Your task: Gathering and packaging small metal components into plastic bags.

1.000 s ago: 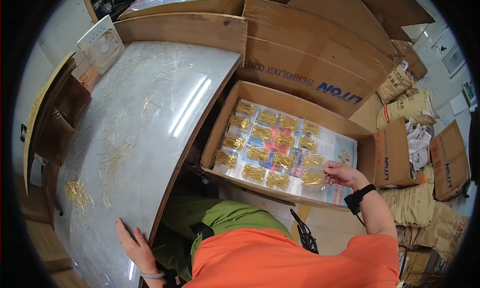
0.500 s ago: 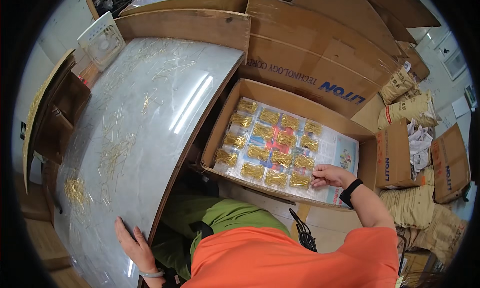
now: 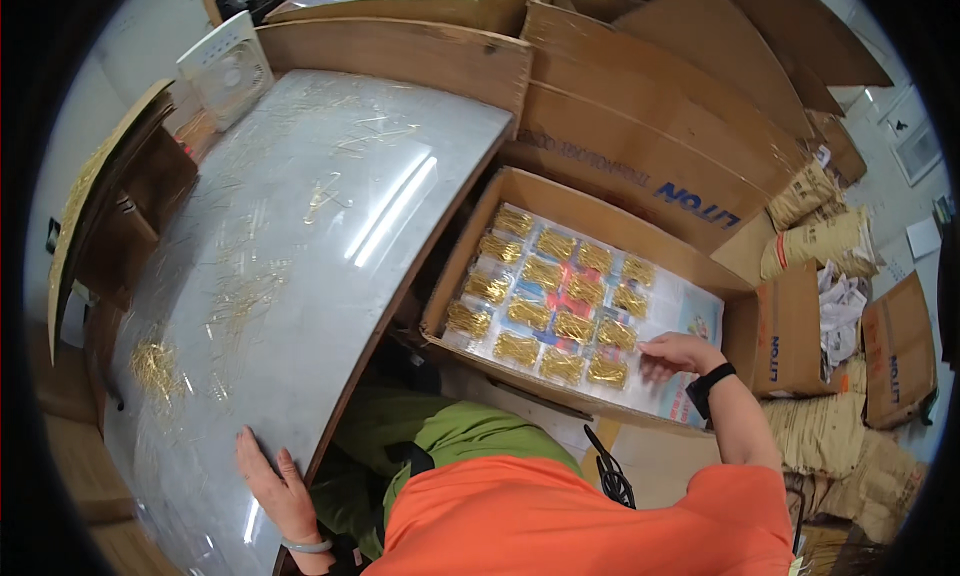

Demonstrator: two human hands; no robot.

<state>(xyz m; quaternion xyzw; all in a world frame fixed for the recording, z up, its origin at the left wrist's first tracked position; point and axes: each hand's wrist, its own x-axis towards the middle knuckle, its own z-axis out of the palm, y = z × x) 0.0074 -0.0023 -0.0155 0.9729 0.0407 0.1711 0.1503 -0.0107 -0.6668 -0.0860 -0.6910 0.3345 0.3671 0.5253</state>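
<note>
My left hand rests on the grey tabletop near its front edge, fingers stretched out and holding nothing. Scattered thin gold-coloured wire pieces lie further up that surface, with a denser heap at its left. On the right, my right hand hovers over an open cardboard box, its fingers loosely bent, apart and slightly blurred. Inside the box, small clear packs of gold wire pieces lie in rows on printed paper. The nearest pack is just left of my right fingertips.
A large cardboard box stands behind the open one. Smaller cartons and stacked brown sacks crowd the right side. A white fan stands at the table's far left corner. A black cable hangs beside my legs.
My right hand has moved slightly right, away from the nearest front pack, and its fingers have loosened. The left hand stays flat on the table. The whole view has shifted a little.
</note>
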